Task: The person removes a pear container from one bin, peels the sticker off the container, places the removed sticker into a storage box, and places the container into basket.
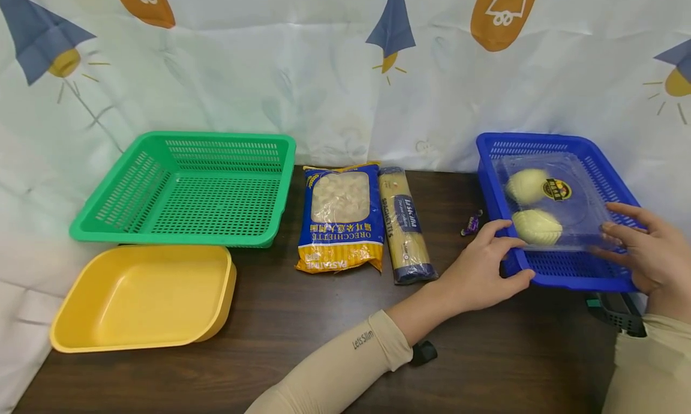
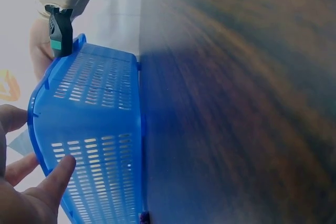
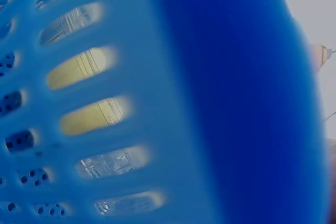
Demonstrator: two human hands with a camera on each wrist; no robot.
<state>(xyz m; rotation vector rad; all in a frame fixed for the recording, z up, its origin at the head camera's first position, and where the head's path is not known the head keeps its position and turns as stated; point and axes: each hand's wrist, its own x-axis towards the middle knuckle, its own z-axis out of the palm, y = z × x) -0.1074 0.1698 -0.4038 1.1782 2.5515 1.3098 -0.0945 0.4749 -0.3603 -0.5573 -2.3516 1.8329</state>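
Note:
A clear plastic box [image 1: 585, 213] with two pale, rounded, bun-like items [image 1: 537, 227] inside lies in the blue basket [image 1: 572, 280], a dark round label on its lid. My left hand [image 1: 488, 270] is at the basket's front left corner, fingertips reaching the rim beside the box. In the left wrist view, the left thumb [image 2: 58, 182] is in front of the basket's slotted outer wall. My right hand [image 1: 650, 252] reaches over the right side, its extended fingers at the box's right edge. In the right wrist view, the basket wall [image 3: 157, 103] hides that hand's fingertips.
A green basket [image 1: 180, 241] and a yellow tub [image 1: 146, 300] stand on the left. Between the baskets lie an orecchiette bag [image 1: 341, 219] and a spaghetti pack [image 1: 407, 228]. A small purple wrapped item [image 1: 472, 222] is beside the blue basket. A printed cloth [image 1: 335, 90] hangs behind.

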